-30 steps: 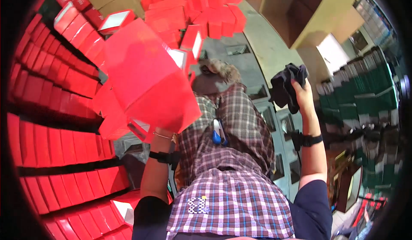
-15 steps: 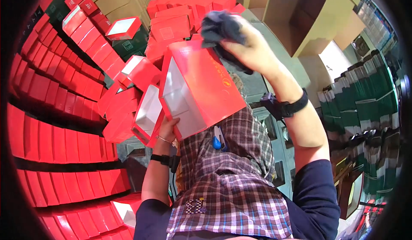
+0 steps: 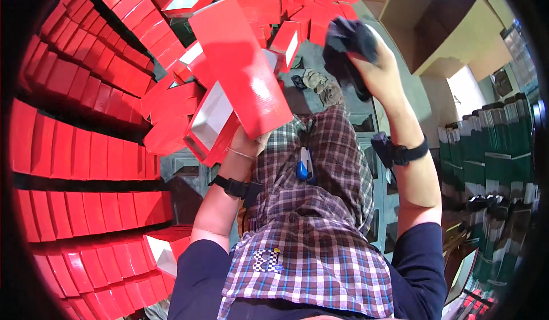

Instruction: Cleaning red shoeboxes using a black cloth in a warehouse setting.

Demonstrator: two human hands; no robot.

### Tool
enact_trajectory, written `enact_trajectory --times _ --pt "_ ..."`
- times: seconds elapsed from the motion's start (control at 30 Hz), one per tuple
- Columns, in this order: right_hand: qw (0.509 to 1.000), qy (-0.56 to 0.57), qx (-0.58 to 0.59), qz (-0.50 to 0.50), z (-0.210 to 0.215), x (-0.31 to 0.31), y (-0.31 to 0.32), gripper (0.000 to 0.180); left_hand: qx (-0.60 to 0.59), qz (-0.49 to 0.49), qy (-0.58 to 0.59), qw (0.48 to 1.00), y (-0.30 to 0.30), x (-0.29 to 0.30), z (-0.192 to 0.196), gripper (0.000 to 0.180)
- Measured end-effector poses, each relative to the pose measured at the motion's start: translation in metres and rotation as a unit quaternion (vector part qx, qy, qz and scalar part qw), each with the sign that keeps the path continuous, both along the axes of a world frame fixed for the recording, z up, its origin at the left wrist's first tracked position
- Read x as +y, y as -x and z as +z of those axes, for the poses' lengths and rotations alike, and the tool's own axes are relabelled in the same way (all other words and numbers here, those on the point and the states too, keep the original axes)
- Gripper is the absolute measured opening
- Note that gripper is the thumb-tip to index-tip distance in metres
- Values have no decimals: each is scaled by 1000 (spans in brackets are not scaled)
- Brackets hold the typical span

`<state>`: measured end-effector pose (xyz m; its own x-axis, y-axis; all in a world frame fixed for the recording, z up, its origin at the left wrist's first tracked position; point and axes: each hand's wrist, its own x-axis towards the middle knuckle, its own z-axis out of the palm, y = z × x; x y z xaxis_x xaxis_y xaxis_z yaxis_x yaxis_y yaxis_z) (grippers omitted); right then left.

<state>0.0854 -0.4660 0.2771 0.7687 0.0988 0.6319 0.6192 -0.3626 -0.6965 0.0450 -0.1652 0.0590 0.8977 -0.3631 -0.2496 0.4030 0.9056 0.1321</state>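
Note:
My left hand (image 3: pixel 249 142) is closed on the lower end of a red cardboard box (image 3: pixel 243 71), held up in front of me with a long plain red side facing me. The box partly covers those fingers. In my right hand (image 3: pixel 382 71) is a bunched dark grey cloth (image 3: pixel 343 51), held off to the right of the box and apart from it. Just below the box, near my left wrist, leans an open red box (image 3: pixel 210 114) with a white inside. On my lap lies a small blue and white tool (image 3: pixel 305 168), possibly a stapler.
Red boxes (image 3: pixel 86 154) stand in tight rows on the left. More red boxes (image 3: pixel 257 5) are heaped ahead. A large brown carton (image 3: pixel 452 40) stands at the far right, with bundled green and white flat stacks (image 3: pixel 492 142) nearer. A crumpled camouflage-patterned cloth (image 3: pixel 323 85) lies beyond my knees.
The held box has turned, hiding its white inside and bringing a plain red side toward me. My right hand and the cloth have moved right, away from the box. The view has shifted.

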Motion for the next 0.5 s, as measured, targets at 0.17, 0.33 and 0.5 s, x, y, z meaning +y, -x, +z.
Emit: enact_trajectory --times 0.17,0.33,0.5 --pt "972 134 -191 -3 14 57 -16 48 -305 5 -369 878 14 -48 10 27" --pt "915 330 -192 129 -55 83 42 38 -185 -6 -225 956 6 -51 16 32" --pt "839 526 81 115 -124 -1 84 37 -43 -116 116 986 -6 6 14 33"
